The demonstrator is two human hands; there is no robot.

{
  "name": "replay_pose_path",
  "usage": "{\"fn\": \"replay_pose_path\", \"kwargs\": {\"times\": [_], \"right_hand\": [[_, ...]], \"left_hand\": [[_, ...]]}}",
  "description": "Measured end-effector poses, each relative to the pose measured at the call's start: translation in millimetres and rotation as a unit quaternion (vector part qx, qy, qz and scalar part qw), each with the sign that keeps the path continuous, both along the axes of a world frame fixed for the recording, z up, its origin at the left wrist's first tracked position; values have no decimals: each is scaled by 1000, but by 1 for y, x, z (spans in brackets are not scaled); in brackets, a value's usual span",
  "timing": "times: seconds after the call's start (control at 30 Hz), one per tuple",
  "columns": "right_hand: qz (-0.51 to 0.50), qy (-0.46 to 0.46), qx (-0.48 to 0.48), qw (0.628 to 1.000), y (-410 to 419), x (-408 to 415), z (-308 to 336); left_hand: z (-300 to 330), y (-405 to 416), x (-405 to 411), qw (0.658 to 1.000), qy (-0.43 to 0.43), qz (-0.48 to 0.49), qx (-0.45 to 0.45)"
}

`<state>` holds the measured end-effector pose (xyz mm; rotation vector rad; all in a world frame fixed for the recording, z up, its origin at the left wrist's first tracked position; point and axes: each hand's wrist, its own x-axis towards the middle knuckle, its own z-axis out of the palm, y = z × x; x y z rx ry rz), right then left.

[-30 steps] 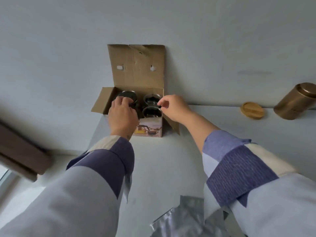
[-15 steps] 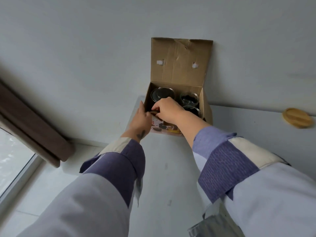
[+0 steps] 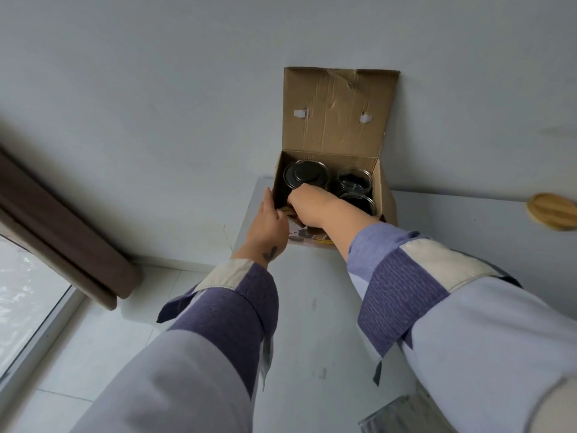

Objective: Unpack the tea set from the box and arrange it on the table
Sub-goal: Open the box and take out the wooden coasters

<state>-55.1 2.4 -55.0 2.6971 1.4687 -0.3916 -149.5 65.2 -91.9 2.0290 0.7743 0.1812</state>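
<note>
While the box [image 3: 331, 157] stands open at twelve o'clock on the table [image 3: 312, 307], against the wall, we see our left hand [image 3: 268, 225] flat on its nine o'clock side, fingers straight and together. Our right hand [image 3: 307, 204] reaches inside beside the dark-lidded teapot [image 3: 306, 175]; its fingers are hidden, so we cannot tell what they hold. Two glass cups [image 3: 354, 190] sit at three o'clock within. Glass is likely slick and fragile: we should grasp the pot's body low, not the lid.

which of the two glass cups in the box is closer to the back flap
The far glass cup, right behind the near glass cup, beside the black-lidded pot.
</note>
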Motion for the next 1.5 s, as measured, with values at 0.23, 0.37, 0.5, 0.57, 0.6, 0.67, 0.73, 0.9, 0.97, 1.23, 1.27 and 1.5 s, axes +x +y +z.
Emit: {"fn": "replay_pose_path", "kwargs": {"times": [0.23, 0.37, 0.5, 0.57, 0.6, 0.67, 0.73, 0.9, 0.97, 1.23, 1.27, 1.5], "right_hand": [[-23, 65, 91, 993, -18, 6, 24], [-62, 119, 187, 973, -38, 15, 45], [-106, 137, 321, 931, -60, 20, 56], [-113, 115, 379, 911, -71, 22, 57], [-115, 109, 402, 902, -75, 22, 57], [-119, 101, 434, 888, -84, 22, 58], [-122, 92, 453, 878, -92, 21, 58], [-152, 109, 492, 850, -113, 23, 55], [-194, 164, 465, 848, -124, 26, 58], [-333, 516, 349, 708, -185, 54, 81], [-335, 516, 321, 720, -194, 57, 81], [-356, 479, 284, 750, -261, 75, 70]], "left_hand": [[2, -3, 3, 1000, 16, 12, 24], [5, -9, 3, 998, -17, 45, 45], [27, -22, 17, 988, -87, 129, 22], [42, -33, 27, 978, -148, 138, -38], [49, -38, 32, 975, -166, 131, -65], [60, -47, 42, 976, -167, 105, -94], [68, -56, 49, 968, -187, 86, -141], [67, -68, 64, 946, -219, 64, -229], [64, -74, 67, 947, -222, 57, -225], [58, -120, 76, 972, -215, -39, -83], [58, -128, 77, 973, -215, -66, -55], [49, -194, 96, 957, -209, -190, 61]]}}
